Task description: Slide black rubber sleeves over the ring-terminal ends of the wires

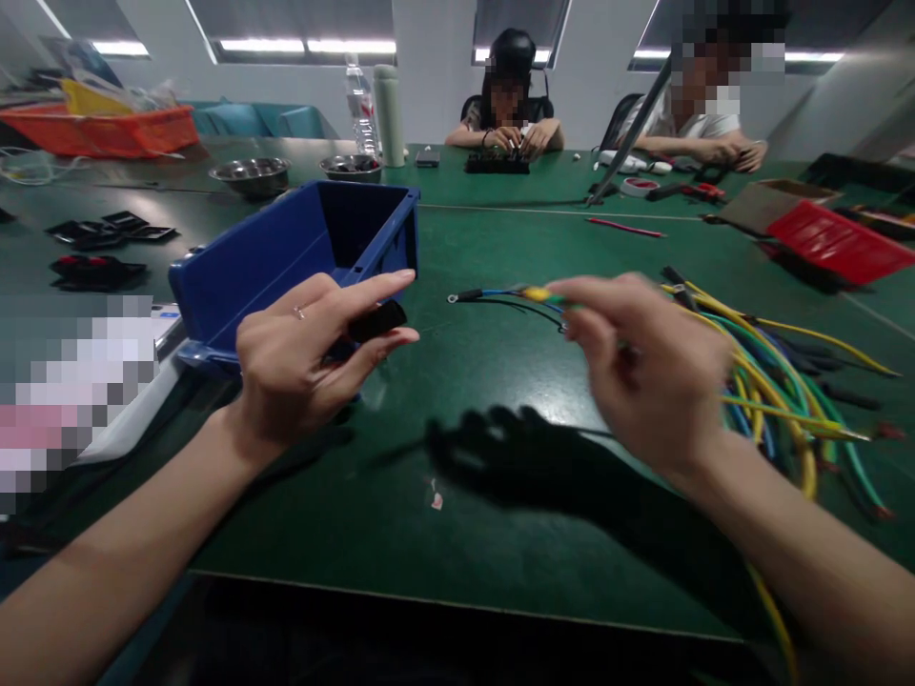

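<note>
My left hand (293, 348) is closed around a short black piece (378, 321) that looks like tubing, its index finger and thumb reaching past it. It is in front of the blue bin (235, 272). My right hand (643, 357), slightly blurred, pinches thin wires (511, 292) between thumb and index finger. A ring terminal (453, 298) with a black sleeve tips one wire and points toward my left hand. Yellow and green show close to my fingertips. Beside my right hand lies a heap of yellow, green and blue cables (807, 419).
Metal bowls (250, 176), a water bottle (359, 110) and a green flask (388, 114) stand behind the bin. A red bin (843, 243) is at the right, an orange basket (107, 129) far left. Two people sit across the table (457, 553). A slanted metal pole (633, 129) rises at the back.
</note>
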The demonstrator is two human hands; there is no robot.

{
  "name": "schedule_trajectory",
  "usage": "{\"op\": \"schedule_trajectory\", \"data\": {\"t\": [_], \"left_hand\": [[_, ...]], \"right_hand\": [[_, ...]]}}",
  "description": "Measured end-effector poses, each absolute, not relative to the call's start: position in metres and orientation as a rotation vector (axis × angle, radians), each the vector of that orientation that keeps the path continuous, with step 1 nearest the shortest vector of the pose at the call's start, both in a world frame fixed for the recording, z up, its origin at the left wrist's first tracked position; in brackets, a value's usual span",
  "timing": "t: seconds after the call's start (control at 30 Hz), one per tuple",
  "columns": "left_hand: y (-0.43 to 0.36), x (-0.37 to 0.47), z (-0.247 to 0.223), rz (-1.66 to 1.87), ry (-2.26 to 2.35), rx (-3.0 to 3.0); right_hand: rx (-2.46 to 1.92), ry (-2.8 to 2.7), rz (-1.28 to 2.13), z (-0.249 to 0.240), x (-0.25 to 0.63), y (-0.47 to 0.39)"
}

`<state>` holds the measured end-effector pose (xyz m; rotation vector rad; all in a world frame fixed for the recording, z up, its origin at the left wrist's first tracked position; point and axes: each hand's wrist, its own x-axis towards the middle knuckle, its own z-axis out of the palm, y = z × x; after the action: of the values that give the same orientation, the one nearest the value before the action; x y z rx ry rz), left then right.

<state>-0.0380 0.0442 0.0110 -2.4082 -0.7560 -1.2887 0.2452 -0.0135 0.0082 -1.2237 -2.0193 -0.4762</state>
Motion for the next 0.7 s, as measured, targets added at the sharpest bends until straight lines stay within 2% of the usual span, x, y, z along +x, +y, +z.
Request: {"op": "schedule_trajectory", "data": {"t": [0.1,0.2,0.37,0.5,0.57,0.7], "left_hand": [[0.045,-0.037,0.010,-1.328,-0.876,-2.439],[0.045,-0.039,0.009,-1.298,-0.950,-2.481],[0.033,-0.040,0.009,-1.268,-0.540,-2.438],[0.025,-0.028,0.001,-1.106,-0.215,-2.842],[0.024,-0.019,-0.007,-1.170,-0.302,-2.928],[0.022,-0.007,-0.019,-1.336,-0.619,-2.718]], "right_hand": [[-1.144,-2.210,-0.440,-0.011,0.222,-0.013],[-1.203,-2.172,-0.420,-0.020,0.213,-0.012],[-1.248,-2.086,-0.391,-0.016,0.215,-0.011],[-1.242,-2.057,-0.348,-0.015,0.215,-0.012],[-1.235,-2.019,-0.346,-0.014,0.215,-0.012],[-1.232,-1.918,-0.402,-0.012,0.217,-0.013]]}}
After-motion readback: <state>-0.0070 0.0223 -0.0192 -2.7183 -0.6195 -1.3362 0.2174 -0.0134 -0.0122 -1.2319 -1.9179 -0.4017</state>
